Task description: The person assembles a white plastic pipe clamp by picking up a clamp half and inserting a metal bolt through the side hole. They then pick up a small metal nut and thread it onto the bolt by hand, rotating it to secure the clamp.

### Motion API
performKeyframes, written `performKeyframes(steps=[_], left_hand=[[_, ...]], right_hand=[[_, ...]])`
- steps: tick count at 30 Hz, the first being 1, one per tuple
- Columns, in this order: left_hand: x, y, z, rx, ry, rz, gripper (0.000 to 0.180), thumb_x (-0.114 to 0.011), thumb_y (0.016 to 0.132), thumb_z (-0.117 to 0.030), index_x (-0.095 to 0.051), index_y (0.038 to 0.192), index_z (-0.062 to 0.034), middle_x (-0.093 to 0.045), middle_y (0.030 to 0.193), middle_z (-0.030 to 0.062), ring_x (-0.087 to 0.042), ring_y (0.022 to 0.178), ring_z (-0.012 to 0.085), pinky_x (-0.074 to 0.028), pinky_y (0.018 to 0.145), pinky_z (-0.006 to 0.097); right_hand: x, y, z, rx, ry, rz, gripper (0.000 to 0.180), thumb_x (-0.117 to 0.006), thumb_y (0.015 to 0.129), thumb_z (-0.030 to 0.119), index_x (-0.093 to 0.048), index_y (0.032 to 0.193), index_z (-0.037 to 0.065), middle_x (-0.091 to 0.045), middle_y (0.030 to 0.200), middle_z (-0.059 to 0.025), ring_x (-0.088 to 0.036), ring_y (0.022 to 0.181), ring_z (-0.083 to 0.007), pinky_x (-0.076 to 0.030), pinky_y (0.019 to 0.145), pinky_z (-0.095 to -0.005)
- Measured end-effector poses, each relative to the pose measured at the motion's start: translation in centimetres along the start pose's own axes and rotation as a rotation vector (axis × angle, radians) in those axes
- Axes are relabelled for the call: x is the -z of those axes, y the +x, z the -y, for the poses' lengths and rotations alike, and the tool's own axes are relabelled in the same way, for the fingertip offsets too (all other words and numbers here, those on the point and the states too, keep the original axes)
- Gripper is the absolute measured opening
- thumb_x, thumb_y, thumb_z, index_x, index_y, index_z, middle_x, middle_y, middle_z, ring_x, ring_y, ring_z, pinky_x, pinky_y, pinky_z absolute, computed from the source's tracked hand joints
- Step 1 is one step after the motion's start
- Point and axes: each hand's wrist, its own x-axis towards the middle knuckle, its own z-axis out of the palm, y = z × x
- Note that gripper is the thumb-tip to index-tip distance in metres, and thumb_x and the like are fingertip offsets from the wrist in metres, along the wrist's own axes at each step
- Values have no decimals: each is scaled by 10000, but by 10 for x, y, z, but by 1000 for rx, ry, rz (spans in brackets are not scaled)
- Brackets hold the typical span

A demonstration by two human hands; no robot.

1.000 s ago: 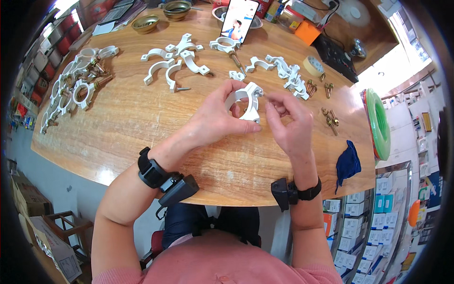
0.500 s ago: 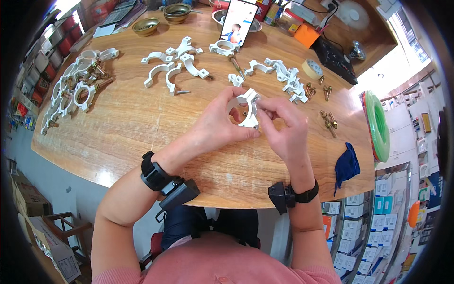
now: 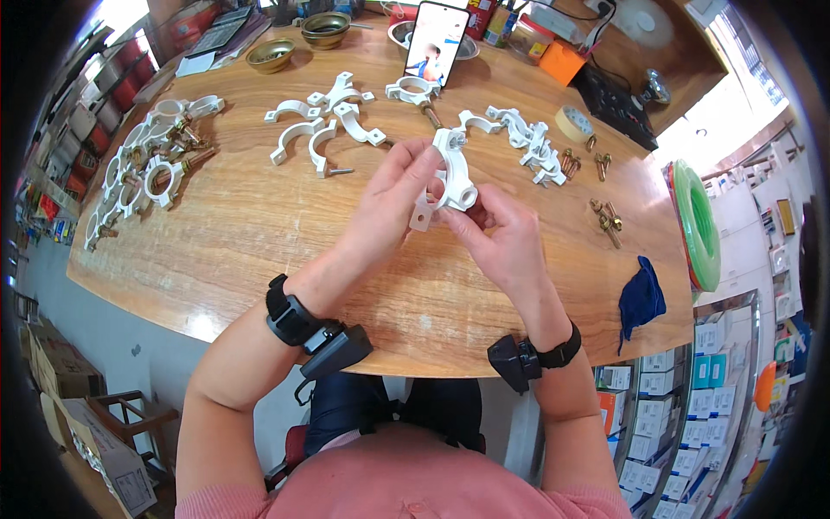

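Note:
A white pipe clamp (image 3: 454, 164) is held above the table between my two hands. My left hand (image 3: 386, 203) closes on its left side, thumb along the outer curve. My right hand (image 3: 503, 242) pinches the clamp's lower end with thumb and fingers. A small metal screw end shows at the clamp's top lug. At the bottom, the lugs of its two halves stand apart. Loose white clamp halves (image 3: 298, 141) lie beyond my left hand, near a single screw (image 3: 342, 171). More white clamp pieces (image 3: 538, 156) lie beyond my right hand.
Clamps with brass-coloured bolts (image 3: 162, 182) cluster at the left. Loose bolts (image 3: 608, 222), a tape roll (image 3: 572, 124) and a dark blue cloth (image 3: 641, 303) lie to the right. A phone (image 3: 437, 45) stands at the back near metal bowls (image 3: 270, 55). Green coiled tubing (image 3: 697, 227) is beside the right edge.
The clamp has been turned in my hands, and its lower lugs now show spread apart. My right hand has moved down and left to the clamp's lower end.

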Motion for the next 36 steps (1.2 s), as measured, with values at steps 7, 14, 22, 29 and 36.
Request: performKeyframes(steps=[7, 14, 22, 29, 36], left_hand=[[-1, 2, 5, -82, -93, -45, 211, -400, 898, -185, -438, 1060, -55, -483, 869, 0, -445, 753, 56, -409, 651, 201], [-1, -3, 1, -81, -149, -21, 229, -426, 883, -169, -423, 1074, -41, -495, 928, 25, -459, 784, 70, -415, 713, 225], [-1, 0, -6, -103, 123, 192, 719, -760, 613, -175, -325, 1167, -31, -496, 990, 45, -487, 913, 107, -412, 785, 246], [2, 2, -5, -60, 237, 194, 725, -783, 575, -144, -354, 1149, -28, -479, 945, 6, -444, 777, 52, -392, 672, 193], [2, 0, -3, -5, 240, 134, 730, -794, 555, -164, -382, 1141, -22, -470, 924, -7, -391, 698, 36, -373, 625, 177]], right_hand=[[-1, -3, 7, -164, 412, 76, 172, -576, 795, 104, -543, 914, -15, -593, 736, -62, -554, 629, -77, -442, 565, -223], [-6, -5, 4, -64, 306, 57, 172, -559, 802, 107, -529, 925, -10, -582, 704, -78, -562, 605, -125, -437, 549, -248], [4, -4, 2, 50, -63, 25, 151, -605, 704, 103, -527, 821, 48, -553, 623, -116, -553, 551, -274, -423, 494, -337], [28, 4, 8, 106, -67, -64, 181, -582, 693, 29, -560, 870, 57, -563, 652, -66, -549, 519, -154, -430, 471, -263], [24, 5, 4, 171, -68, -218, 272, -557, 711, -14, -577, 976, 45, -584, 721, -59, -545, 550, -109, -449, 500, -220]])
